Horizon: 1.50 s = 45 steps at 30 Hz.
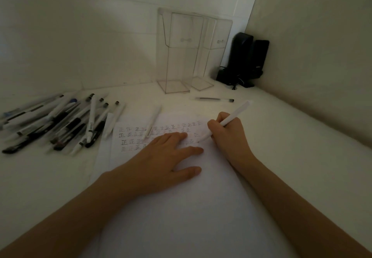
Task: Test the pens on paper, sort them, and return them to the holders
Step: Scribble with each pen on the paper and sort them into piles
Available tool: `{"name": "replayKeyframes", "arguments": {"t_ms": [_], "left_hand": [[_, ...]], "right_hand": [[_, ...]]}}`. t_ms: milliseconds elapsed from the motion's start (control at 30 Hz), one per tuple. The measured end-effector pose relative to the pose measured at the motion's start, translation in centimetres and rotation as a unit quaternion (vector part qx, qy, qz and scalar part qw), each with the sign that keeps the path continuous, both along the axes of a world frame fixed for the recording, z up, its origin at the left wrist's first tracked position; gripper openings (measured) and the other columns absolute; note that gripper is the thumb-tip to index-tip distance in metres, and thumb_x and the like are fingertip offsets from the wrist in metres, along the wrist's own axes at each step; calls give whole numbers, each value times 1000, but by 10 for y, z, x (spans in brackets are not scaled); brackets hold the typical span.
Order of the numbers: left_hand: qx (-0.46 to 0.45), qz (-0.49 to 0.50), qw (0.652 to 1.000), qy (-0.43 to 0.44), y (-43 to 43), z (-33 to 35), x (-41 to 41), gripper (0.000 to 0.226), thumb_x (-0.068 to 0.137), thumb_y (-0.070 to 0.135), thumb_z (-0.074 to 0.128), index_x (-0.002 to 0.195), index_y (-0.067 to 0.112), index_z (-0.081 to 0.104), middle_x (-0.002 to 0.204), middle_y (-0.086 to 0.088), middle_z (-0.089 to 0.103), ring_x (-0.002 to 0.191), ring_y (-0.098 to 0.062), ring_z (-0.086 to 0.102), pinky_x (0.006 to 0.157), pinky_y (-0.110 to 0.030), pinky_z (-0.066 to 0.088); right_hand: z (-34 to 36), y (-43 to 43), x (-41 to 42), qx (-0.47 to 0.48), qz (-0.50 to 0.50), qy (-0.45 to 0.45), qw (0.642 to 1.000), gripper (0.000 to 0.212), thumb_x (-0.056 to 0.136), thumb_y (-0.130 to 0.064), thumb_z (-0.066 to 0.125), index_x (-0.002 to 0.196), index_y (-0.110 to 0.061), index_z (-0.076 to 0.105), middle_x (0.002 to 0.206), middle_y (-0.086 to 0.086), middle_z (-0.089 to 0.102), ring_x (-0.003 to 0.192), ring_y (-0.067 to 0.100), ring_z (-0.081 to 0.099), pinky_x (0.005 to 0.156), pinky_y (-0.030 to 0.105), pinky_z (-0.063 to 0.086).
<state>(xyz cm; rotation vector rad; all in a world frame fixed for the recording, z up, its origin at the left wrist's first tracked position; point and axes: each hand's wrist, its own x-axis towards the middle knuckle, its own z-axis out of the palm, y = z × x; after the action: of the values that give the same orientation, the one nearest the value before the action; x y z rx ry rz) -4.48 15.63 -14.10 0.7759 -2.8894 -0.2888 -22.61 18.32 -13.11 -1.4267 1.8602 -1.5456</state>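
My right hand grips a white pen with its tip on the white paper, at the right end of several rows of written marks. Flat on the sheet, fingers spread, lies my left hand. A second white pen rests across the paper's top edge. A heap of several black and white pens lies on the table at the left. Two clear acrylic holders stand against the back wall, and nothing shows inside them. A clear pen with a black cap lies in front of them.
Black devices with a cable stand in the back right corner. A wall runs along the right side and another along the back. The white table surface extends to the right of the paper.
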Motion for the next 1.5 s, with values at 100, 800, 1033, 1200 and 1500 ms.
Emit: {"name": "replayKeyframes", "arguments": {"t_ms": [100, 800, 1033, 1200, 1500], "left_hand": [[6, 4, 1000, 2, -1, -1, 0, 71, 70, 77, 8, 137, 54, 16, 153, 5, 8, 138, -10, 7, 103, -21, 4], [165, 25, 961, 223, 10, 26, -4, 76, 61, 67, 57, 127, 48, 25, 103, 23, 57, 95, 7, 55, 88, -9, 38], [153, -57, 957, 240, 14, 23, -6, 45, 65, 58, 60, 108, 48, 49, 96, 21, 63, 96, 8, 53, 83, -2, 36], [181, -59, 952, 241, 13, 26, -2, 52, 55, 53, 78, 101, 37, 60, 96, 23, 64, 97, 8, 55, 82, -3, 37], [148, -38, 957, 246, 3, 20, 2, 26, 74, 41, 72, 97, 43, 60, 92, 23, 64, 90, 4, 59, 79, -6, 41]], "right_hand": [[0, 0, -1, -9, -8, 0, 1000, 37, 82, -1, 53, 58, -16, 29, 53, 0, 28, 48, 9, 28, 42, 17, 26], [16, 22, 0, -17, 123, -127, 984, 22, 93, -17, 53, 113, -14, 61, 97, 3, 72, 73, 15, 63, 74, 38, 53], [15, 23, 18, -13, 168, -143, 975, 22, 88, -19, 61, 107, -8, 63, 91, 9, 73, 80, 17, 70, 70, 21, 54], [15, 23, 21, -20, 181, -118, 976, 20, 88, -16, 61, 107, -10, 63, 94, 12, 73, 76, 19, 69, 64, 21, 54], [12, 20, 18, -37, 196, -71, 977, 24, 88, -15, 61, 110, -24, 56, 94, 18, 71, 82, 27, 68, 80, 37, 55]]}}
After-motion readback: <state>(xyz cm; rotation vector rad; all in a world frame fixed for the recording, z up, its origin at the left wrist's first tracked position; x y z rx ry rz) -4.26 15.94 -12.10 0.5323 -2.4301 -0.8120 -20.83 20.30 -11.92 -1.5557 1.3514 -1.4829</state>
